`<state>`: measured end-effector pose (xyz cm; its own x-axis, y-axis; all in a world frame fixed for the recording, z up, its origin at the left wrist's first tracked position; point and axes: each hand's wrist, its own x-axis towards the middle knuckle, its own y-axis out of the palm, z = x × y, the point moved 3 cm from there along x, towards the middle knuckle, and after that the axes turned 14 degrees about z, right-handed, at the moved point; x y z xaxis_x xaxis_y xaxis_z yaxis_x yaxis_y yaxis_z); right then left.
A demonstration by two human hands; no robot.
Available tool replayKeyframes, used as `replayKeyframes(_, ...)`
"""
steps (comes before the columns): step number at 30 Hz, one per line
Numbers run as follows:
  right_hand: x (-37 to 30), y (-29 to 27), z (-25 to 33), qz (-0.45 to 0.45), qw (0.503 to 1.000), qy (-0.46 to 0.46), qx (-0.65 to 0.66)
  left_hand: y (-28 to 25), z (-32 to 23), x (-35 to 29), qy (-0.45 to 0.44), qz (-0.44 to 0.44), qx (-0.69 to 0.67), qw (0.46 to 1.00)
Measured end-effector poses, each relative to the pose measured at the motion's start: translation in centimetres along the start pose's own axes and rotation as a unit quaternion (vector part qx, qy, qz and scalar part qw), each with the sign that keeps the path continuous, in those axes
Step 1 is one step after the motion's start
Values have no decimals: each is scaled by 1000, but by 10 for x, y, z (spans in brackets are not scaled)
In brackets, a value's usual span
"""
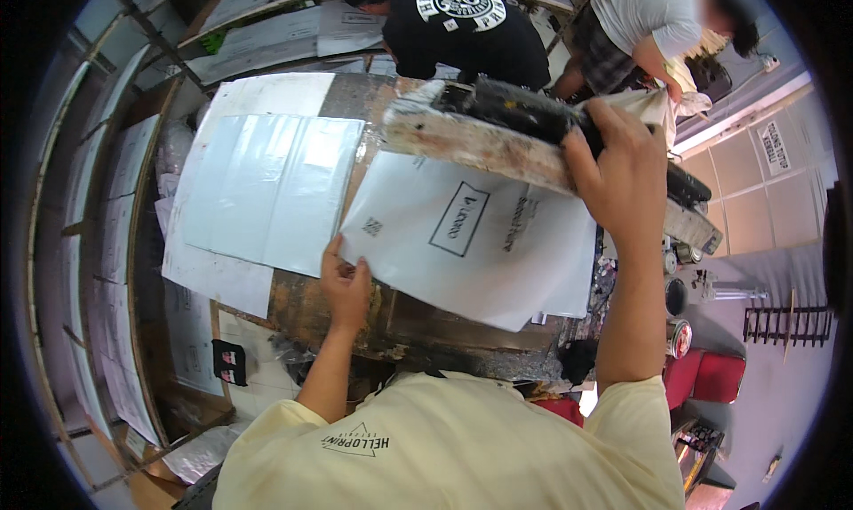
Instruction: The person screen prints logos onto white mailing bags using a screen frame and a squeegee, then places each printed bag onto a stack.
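A white plastic sheet [400,243], printed in black with a boxed design and a small square code, lies slanted on the worn table. Its left corner is pinched between the thumb and fingers of my left hand [345,283]. Above the sheet's far edge, my right hand [622,168] grips a thick, stained wooden screen-printing frame [480,146], tilted up off the sheet. A dark, ink-covered bar [520,106] sits along the frame's far side. To the left of my left hand is a flat pile of glossy whitish plastic sheets [267,177] on a white board [200,243].
Racks with white sheets [124,270] stand along the left. Two people, one in a black shirt [466,30] and one in a light shirt [644,17], are beyond the table. Cans [679,337] and a red chair [718,377] are at right; dark clutter [577,361] sits near the table's right edge.
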<state>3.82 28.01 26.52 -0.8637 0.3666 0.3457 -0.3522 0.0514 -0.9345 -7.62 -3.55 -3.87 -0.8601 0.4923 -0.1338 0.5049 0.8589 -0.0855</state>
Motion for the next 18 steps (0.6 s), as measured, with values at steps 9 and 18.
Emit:
replayKeyframes(9,-17,7,12,24,1000,8,-14,-219,62,118,18,-37,249,968)
replayKeyframes(18,-24,13,6,6,1000,7,-26,-322,1,227,-109,-237,497,828)
